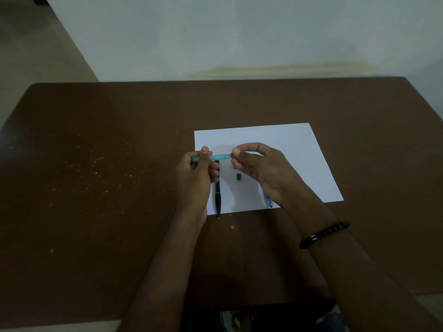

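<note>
A light blue pen (220, 157) is held level above a white sheet of paper (287, 144). My left hand (194, 178) grips its left end, and my right hand (263, 168) pinches its right end between thumb and fingertips. A small green cap (238, 177) lies on the paper below the pen. A black pen (218, 197) lies on the paper's left part, pointing toward me, partly hidden by my left hand. Another bluish pen (269, 202) peeks out from under my right hand at the paper's near edge.
The paper lies on a brown table (96, 188) speckled with pale spots. A pale wall (239, 44) stands right behind the table's far edge. A black bead bracelet (323, 234) is on my right wrist.
</note>
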